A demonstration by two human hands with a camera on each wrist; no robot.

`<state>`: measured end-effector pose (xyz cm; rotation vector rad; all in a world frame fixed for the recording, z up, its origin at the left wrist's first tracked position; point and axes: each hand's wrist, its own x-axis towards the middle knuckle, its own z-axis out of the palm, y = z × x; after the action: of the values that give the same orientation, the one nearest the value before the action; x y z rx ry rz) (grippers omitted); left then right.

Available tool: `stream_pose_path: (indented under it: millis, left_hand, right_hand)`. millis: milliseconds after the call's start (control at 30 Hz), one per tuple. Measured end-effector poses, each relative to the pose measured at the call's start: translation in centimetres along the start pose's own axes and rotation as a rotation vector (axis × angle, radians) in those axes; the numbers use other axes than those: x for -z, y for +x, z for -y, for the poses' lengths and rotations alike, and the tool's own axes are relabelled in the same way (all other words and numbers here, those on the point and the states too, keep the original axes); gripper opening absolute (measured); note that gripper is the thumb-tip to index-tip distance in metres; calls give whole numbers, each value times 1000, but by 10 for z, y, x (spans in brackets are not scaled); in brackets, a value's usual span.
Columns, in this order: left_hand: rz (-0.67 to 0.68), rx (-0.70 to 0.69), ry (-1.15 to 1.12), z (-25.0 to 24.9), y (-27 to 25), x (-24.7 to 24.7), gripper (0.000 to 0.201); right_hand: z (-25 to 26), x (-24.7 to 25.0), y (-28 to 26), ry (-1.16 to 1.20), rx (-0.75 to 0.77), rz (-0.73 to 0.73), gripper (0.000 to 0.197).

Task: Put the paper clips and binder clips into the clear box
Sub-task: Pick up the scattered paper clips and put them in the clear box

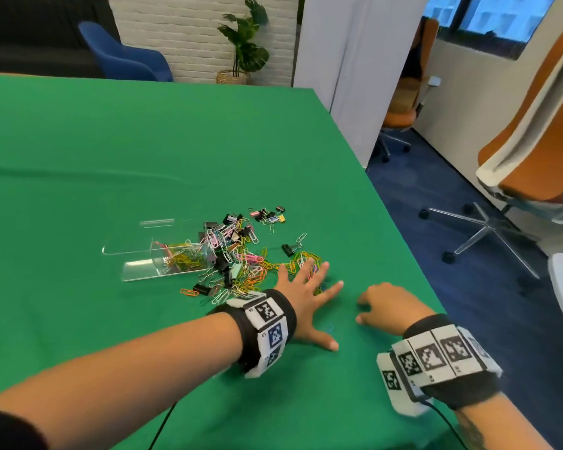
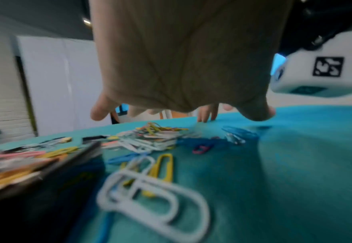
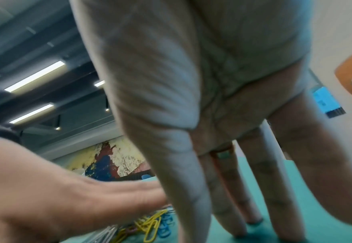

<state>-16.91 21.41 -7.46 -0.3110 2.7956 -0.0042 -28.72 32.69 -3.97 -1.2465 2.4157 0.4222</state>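
Table: lying under a green cloth and carrying every item listed below.

Clear box: resting on its side left of the spill, its mouth facing the pile, with a flat clear panel, probably its lid, lying just in front. A small clump of mostly yellow clips is sitting inside near the mouth.

Left hand: reaching in over the near right edge of the spill, palm down, fingers spread and straight, gripping nothing. The fingertips are lying over the yellow and orange clips there; the left wrist view is showing the palm hovering low above loose clips.

Right hand: resting on the cloth just right of the left hand, apart from the pile, fingers pointing down with tips touching the cloth and holding nothing.

Paper clips: sprawling in many colours from the box mouth toward the hands, a few strays lying farther out.

Binder clips: mostly black, mingling with the heap; a small separate cluster is sitting at the far side.

Progress, as a judgement: only a small share appears to be boxed; nearly the whole spill is waiting outside. The flat left hand looks placed for sweeping clips toward the box.
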Motion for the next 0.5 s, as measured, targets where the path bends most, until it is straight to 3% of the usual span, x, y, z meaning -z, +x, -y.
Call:
stream_pose_path:
  millis: [167,300,433,500]
  left_hand:
    - [80,-80,135,-3,13,0,57]
    - [75,-20,190,25,4,9,52]
    - [-152,4,116,23,14,25,43]
    - [-84,27,40,13,25,27,57]
  right_hand:
    - [-9,-9,-3,-19,46,-35,35]
    - [-8,-19,-2,-43,64,-63,40]
    - [-7,-19,-3,-69,84,-88,38]
    - [-7,-18,-4,-85,94,-100,39]
